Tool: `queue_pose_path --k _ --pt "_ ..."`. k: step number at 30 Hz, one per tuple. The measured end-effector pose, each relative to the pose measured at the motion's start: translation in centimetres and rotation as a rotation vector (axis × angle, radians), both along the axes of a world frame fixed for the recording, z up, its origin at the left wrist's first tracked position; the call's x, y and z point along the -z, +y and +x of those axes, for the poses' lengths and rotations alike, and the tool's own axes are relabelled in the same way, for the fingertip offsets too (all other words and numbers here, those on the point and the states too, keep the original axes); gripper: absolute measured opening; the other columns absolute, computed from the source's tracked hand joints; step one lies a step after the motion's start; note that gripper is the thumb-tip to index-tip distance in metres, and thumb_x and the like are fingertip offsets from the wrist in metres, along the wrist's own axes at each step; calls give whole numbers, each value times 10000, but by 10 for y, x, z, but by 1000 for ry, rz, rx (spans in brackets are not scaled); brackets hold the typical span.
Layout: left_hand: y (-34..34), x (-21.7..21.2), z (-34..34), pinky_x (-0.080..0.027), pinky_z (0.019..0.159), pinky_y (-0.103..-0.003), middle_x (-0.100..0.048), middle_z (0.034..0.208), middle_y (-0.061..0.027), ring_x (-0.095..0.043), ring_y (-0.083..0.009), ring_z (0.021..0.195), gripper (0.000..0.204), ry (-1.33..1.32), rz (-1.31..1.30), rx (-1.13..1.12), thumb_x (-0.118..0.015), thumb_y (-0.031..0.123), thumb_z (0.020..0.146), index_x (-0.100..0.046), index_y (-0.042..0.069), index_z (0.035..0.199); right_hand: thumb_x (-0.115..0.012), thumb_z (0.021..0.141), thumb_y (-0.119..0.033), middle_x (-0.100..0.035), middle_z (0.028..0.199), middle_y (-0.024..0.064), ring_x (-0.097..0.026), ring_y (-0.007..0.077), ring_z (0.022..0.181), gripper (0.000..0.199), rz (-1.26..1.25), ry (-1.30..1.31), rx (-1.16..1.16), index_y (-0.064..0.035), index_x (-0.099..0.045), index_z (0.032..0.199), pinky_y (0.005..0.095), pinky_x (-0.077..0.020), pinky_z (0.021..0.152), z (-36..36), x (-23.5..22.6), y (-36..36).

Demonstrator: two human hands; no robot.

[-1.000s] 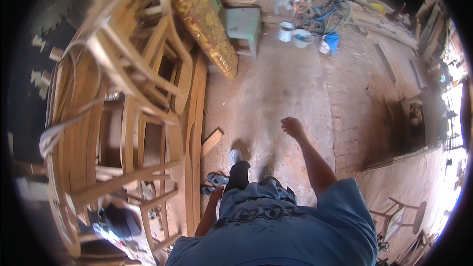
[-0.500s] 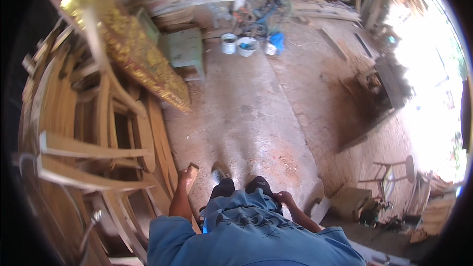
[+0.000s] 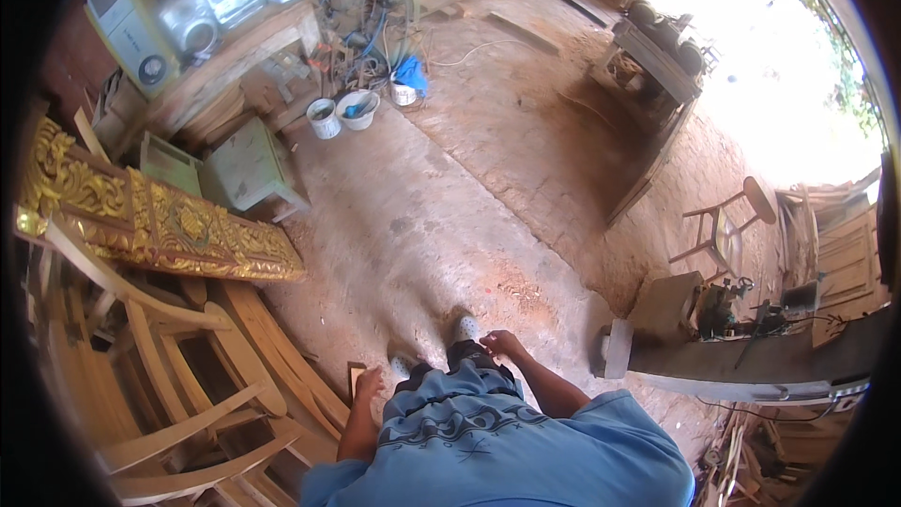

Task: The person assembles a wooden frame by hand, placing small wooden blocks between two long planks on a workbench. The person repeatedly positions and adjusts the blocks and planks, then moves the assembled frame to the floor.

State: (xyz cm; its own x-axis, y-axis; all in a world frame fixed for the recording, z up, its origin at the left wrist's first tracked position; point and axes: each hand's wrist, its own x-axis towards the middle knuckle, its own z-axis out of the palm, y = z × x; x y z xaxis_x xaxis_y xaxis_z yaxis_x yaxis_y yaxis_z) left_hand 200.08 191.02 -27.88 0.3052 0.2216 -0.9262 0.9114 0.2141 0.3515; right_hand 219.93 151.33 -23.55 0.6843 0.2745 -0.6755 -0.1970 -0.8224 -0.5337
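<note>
My left hand (image 3: 369, 382) is low at my left side, its fingers closed round a narrow piece of wood (image 3: 355, 374). One end of the wood shows beside the hand; the rest is hidden by hand and forearm. In front of my right thigh hangs my right hand (image 3: 503, 345), loosely curled with the fingers a little apart and nothing seen in it. Under me are my light clogs (image 3: 466, 327) on the concrete floor (image 3: 375, 253). Nearest to my left arm lie long wooden boards (image 3: 272, 347) and curved wooden chair frames (image 3: 188, 357).
A carved gilded panel (image 3: 178, 225) leans at the left by a pale green stool (image 3: 249, 169). Ahead stand white buckets (image 3: 324, 120) and tangled hoses (image 3: 366, 28). A wooden machine bench (image 3: 657, 61) is at the far right. Nearer are a small chair (image 3: 721, 235) and a long machine bed (image 3: 732, 366).
My view has turned to the right, and the room has shifted left. My right foot has stepped forward. The right hand has swung forward; the left hand has dropped back with the wood.
</note>
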Motion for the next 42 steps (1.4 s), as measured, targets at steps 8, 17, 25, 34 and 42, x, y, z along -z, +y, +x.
queue_pose_path --k 8,17,25,34,42 --pt "-44 -23 35 -526 741 -473 -710 907 -173 -698 -247 833 534 -158 292 518 -537 531 959 -694 28 1046 -629 846 -562 -730 973 212 -701 372 983 536 -264 186 13 -48 -770 898 450 -549 855 80 10 -54" --pt "-10 -12 72 -528 560 -349 -566 712 -32 -580 -172 608 256 -347 -37 -513 -705 328 929 -580 111 874 -656 882 -420 -721 951 147 -693 295 884 354 -35 153 -68 -105 -744 1017 413 -547 789 152 58 -20" --pt "-98 -27 -1 -522 636 -335 -676 797 -69 -636 -170 679 550 -116 211 -195 -639 511 926 -707 -1 1116 -649 973 -252 -655 750 26 -595 100 571 202 346 603 330 -54 -690 965 242 -460 482 85 34 3" --pt "-129 112 -86 -511 768 -348 -704 884 -66 -652 -181 818 442 37 280 186 -640 452 944 -718 18 973 -637 957 -281 -709 777 88 -680 166 672 293 109 600 -48 0 -713 992 292 -530 611 -18 139 66" --pt "-72 328 -122 -526 905 -490 -695 1166 -206 -661 -386 1079 618 629 393 282 -696 523 813 -660 50 1210 -598 991 -300 -732 864 113 -726 185 809 338 205 580 -214 21 -685 1052 317 -561 745 -98 315 132"
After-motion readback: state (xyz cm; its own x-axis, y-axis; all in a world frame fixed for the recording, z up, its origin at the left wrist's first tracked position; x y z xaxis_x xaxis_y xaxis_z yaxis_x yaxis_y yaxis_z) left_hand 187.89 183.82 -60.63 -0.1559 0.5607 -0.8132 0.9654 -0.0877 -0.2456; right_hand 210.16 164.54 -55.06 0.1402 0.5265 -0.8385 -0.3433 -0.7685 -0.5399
